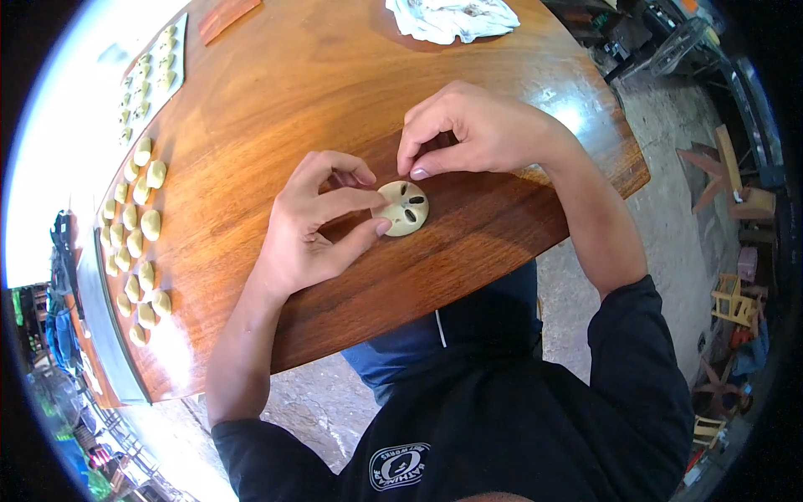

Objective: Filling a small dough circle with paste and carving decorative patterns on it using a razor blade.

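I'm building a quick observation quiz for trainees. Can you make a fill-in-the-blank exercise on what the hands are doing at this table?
1. Both hands touch a pale, round disc pierced with ____ slots.
2. The disc lies on a ____ table.
3. Rows of small pale pieces lie on the person's ____ side.
4. A crumpled ____ cloth lies at the table's far edge.

Missing words: dark; wooden; left; white

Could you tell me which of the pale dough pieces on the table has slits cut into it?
The round flat piece between both hands; the pieces along the table's left edge look plain.
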Tool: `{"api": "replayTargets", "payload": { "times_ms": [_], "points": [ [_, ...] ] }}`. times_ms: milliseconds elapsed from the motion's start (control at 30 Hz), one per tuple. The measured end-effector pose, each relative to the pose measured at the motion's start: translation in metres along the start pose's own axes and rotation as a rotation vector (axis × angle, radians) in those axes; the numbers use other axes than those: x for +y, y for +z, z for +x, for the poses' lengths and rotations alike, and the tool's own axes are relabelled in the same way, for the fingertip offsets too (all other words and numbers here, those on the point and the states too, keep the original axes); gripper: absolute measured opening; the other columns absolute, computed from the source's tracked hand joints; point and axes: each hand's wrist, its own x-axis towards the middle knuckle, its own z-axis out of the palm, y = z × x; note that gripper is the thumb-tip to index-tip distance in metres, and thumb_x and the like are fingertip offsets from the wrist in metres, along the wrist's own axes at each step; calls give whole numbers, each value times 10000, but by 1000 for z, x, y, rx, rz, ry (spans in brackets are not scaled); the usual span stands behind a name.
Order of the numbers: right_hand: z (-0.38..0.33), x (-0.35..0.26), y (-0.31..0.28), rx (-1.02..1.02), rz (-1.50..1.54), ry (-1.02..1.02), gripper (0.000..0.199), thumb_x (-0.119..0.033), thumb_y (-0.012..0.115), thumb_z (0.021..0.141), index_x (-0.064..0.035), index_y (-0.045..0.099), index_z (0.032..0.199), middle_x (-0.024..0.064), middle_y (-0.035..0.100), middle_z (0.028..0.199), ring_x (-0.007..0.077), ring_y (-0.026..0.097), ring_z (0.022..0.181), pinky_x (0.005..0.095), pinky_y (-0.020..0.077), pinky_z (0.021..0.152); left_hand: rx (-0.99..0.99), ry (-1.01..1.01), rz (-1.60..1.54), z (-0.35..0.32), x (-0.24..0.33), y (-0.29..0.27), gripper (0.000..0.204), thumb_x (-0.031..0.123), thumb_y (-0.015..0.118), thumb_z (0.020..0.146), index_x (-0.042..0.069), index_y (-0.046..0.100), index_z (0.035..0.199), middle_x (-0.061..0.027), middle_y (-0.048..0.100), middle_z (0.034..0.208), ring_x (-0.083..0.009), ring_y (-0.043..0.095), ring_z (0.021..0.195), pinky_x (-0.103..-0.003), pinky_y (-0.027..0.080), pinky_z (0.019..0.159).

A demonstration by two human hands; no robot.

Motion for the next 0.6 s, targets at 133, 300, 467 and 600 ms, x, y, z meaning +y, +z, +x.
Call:
{"api": "replayTargets", "payload": {
  "times_ms": [133, 300, 467, 600],
  "points": [
    [0, 2, 0, 60, 17, -64, 165, -117, 761, 929, -2, 775, 1047, 105, 775, 944, 191, 699, 832, 336, 544, 780, 128, -170, -171, 2, 3, 9, 165, 6, 806, 886, 27, 767, 1045, -94, 692, 1065, -182, 689, 970, -305, 545, 906],
    [8, -1, 12, 103, 157, -204, 153, -115, 751, 961, 13, 781, 1037, 87, 773, 941, 164, 688, 840, 324, 544, 779, 198, -357, -637, 1, -2, 17, 184, 9, 709, 1007, -20, 665, 1183, -75, 719, 1105, -137, 682, 1036, -304, 555, 932],
    [11, -6, 21, 190, 304, -131, 195, -51, 736, 949, -10, 685, 1133, 63, 758, 899, 119, 660, 807, 283, 516, 741, 223, -351, -777, 3, -3, 17, 254, -38, 740, 964, -10, 633, 1193, -99, 723, 1099, -154, 698, 1053, -314, 574, 930],
    [13, -9, 26, 189, 285, -125, 249, -49, 747, 934, -35, 638, 1158, 49, 756, 876, 100, 647, 781, 275, 502, 719, 194, -401, -712, 2, -1, 17, 355, -66, 816, 880, 25, 605, 1151, -80, 719, 1060, -150, 692, 1058, -320, 577, 916]
  ]
}}
